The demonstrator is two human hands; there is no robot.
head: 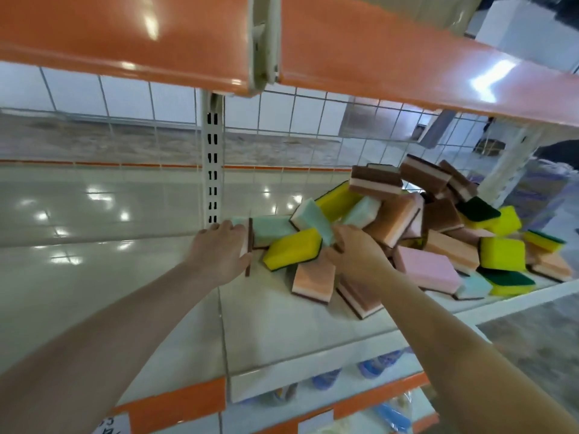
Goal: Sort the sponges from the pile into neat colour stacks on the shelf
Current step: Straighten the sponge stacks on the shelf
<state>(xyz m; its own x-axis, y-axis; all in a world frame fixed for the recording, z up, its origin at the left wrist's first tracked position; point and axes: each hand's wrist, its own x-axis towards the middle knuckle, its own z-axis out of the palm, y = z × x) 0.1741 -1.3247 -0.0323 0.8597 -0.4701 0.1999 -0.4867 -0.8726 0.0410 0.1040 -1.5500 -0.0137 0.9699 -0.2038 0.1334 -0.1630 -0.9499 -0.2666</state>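
Right now both hands are at the left edge of the sponge pile (407, 233), which is heaped on the right half of the white shelf (282, 324), up against the wire grid (297, 126) at the back. The left hand (219, 249) holds a sponge (249, 245) stood on edge, its brown scrub side facing the pile; the fingers lie over its top and the thumb sits low against its near end. Just behind it a mint sponge (271, 228) lies on its side, touching the upright one. The right hand (354, 249) reaches into the heap with its fingers curled around the lower end of a second mint sponge (311, 220), which tilts up and away to the left. Between the two hands a yellow sponge (293, 249) with a dark green backing leans on the pile. Below the right hand lies an orange sponge (313, 281), and to the right of the wrist a pink one (426, 269) rests flat. Brown-and-white sponges (376, 180) top the heap, and more yellow ones (501, 253) sit at its right side. The left half of the shelf shows only glossy white surface with light reflections. An orange shelf (376, 51) hangs above, and an orange price strip (175, 405) runs along the front edge.
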